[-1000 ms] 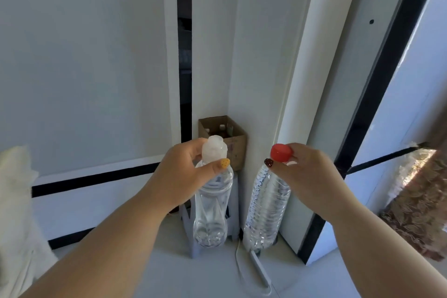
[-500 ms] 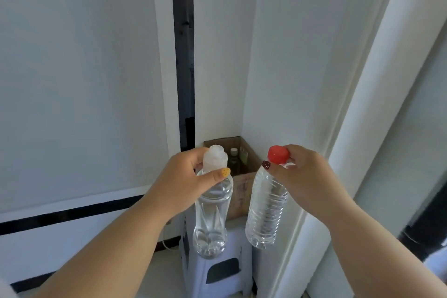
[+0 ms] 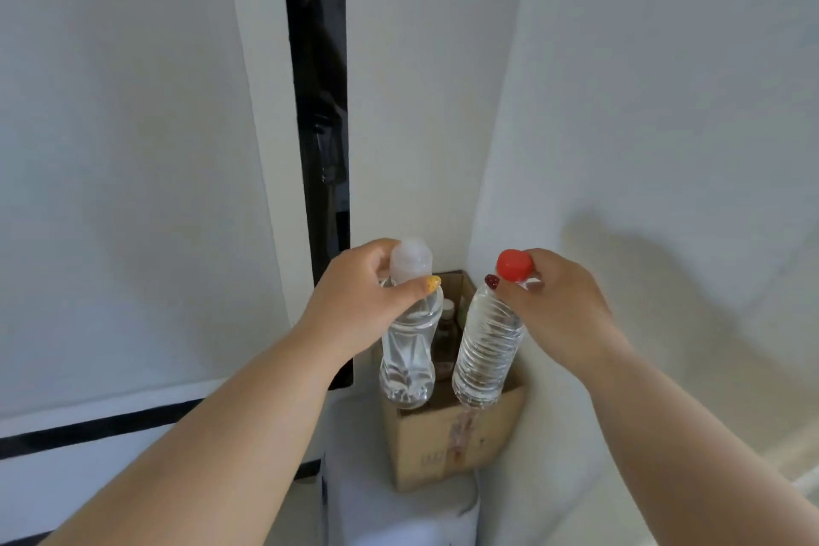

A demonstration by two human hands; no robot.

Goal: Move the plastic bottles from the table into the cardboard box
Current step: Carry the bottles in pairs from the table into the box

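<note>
My left hand (image 3: 354,306) grips a clear plastic bottle with a white cap (image 3: 407,355) by its neck. My right hand (image 3: 554,306) pinches the neck of a clear ribbed bottle with a red cap (image 3: 485,350). Both bottles hang upright over the open top of a brown cardboard box (image 3: 447,443) that stands in the wall corner. Between the two hanging bottles I see another capped bottle (image 3: 445,324) standing inside the box.
The box stands on a white plastic stool (image 3: 399,514) pushed into the corner. White walls close in on the left and right, with a dark vertical gap (image 3: 317,124) behind the box. A black stripe (image 3: 102,426) runs along the left wall.
I have come closer to the corner. Both hands with their bottles now hang right over the box, which looks larger and lower in view.
</note>
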